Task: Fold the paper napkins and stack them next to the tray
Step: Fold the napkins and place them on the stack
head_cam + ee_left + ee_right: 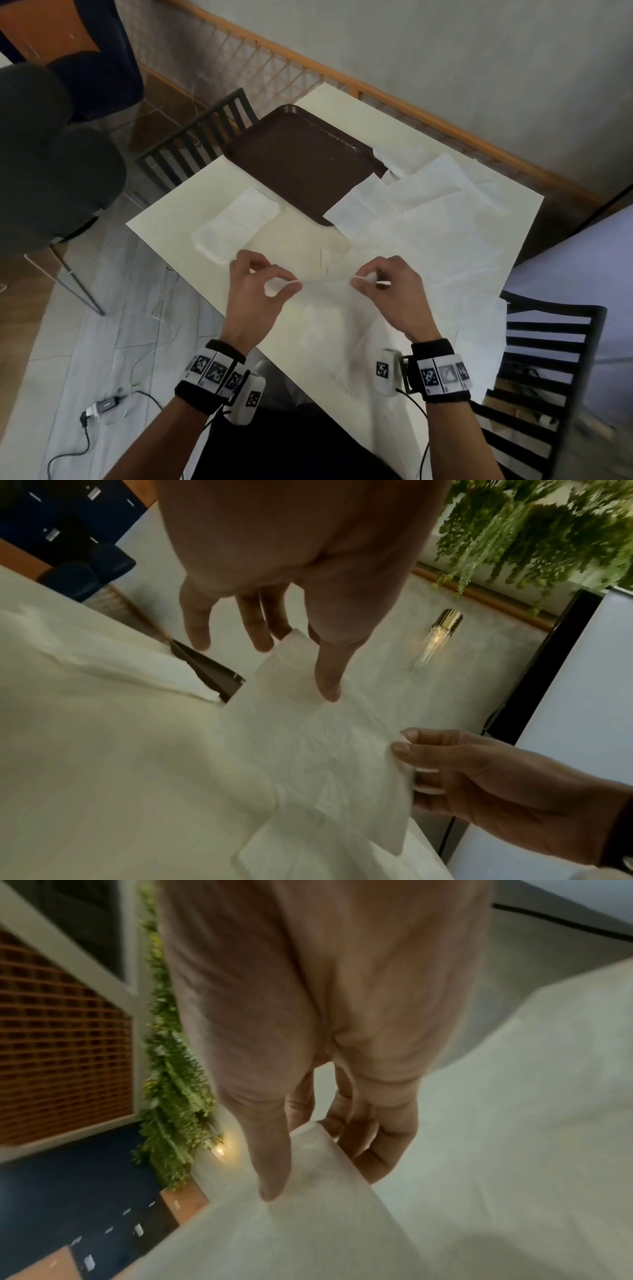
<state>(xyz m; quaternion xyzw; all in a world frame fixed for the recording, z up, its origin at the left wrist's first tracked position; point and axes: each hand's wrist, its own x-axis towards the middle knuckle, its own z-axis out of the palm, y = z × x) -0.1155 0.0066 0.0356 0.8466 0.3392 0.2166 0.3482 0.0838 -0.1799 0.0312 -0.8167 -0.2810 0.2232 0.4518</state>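
Here the left hand (255, 291) pinches one upper corner of a thin white paper napkin (325, 308) between thumb and forefinger, its other fingers loosely spread, as the left wrist view shows (308, 588). The right hand (394, 294) pinches the opposite corner of the same sheet in the same way, thumb on top and fingers curled beneath it, which the right wrist view (308, 1042) shows plainly. The napkin's top edge is raised and stretched between the two hands, while the rest of the sheet drapes down toward the person and onto the cream-coloured desk (164, 219).

Just beyond the left hand, a small stack of folded white napkins (236, 224) lies on the desk, just beside the near left edge of a dark brown rectangular plastic tray (298, 161). To the right of the tray, a loose spread of unfolded white napkins (428, 198) overlaps one another, with one sheet lapping over the tray's near right corner.

Both wrists wear black bands with black-and-white square markers (214, 371). Black slatted chairs stand at the desk's left (191, 147) and right (534, 359).
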